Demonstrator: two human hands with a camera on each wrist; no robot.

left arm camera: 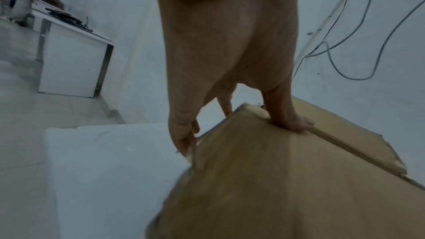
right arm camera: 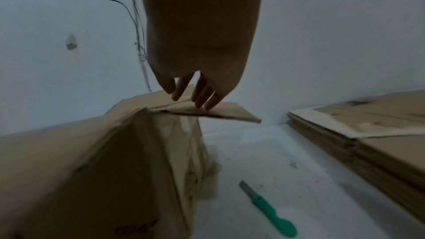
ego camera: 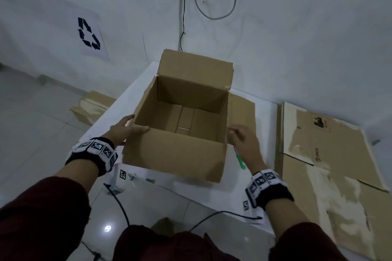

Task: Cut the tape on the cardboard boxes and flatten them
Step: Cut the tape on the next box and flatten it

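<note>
With the open box [ego camera: 180,116] mid-frame on the bench [ego camera: 250,195], left hand [ego camera: 125,129] pinching its near-left corner and right hand [ego camera: 244,140] with loose fingers on the right flap, best press opposite corners together, clear of the knife [right arm camera: 269,212].

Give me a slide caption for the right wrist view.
Right hand reaches over the open cardboard box's side flap; green knife lies beside it.
</note>
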